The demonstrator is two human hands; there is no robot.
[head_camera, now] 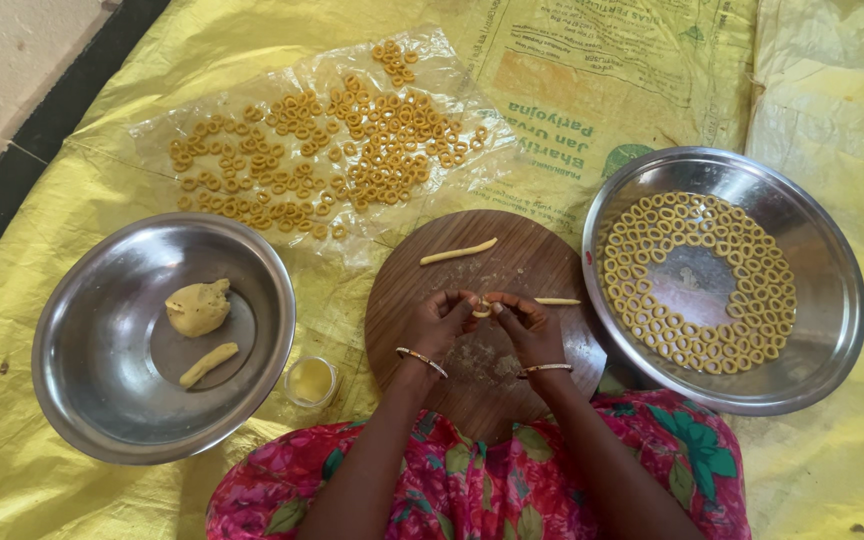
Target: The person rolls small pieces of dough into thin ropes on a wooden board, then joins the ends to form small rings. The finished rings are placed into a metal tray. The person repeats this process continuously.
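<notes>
Dough piece (481, 309): small, pale yellow, pinched between the fingertips of both hands above the middle of the round wooden board (472, 390). Left hand (439, 322): fingers curled inward, tips closed on the piece from the left. Right hand (527, 325): fingers likewise bent, tips closed on the same piece from the right; the two hands touch at the fingertips. Each wrist carries a thin bangle. On the board: one short dough strip (459, 252) near the far edge, and a thinner strip (557, 301) just beside the right hand. Right of the board, touching its edge: wide steel plate (832, 300) with raw dough rings (652, 230) packed in bands around a bare centre. Left of the board: steel bowl (102, 400) holding a dough lump (198, 307) and a short dough roll (208, 364), apart from each other. Small cup of yellow liquid (310, 380) stands between bowl and board. Beyond the board: clear plastic sheet (432, 60) spread with many loose rings (312, 150). All rests on yellow sacking (32, 500).
</notes>
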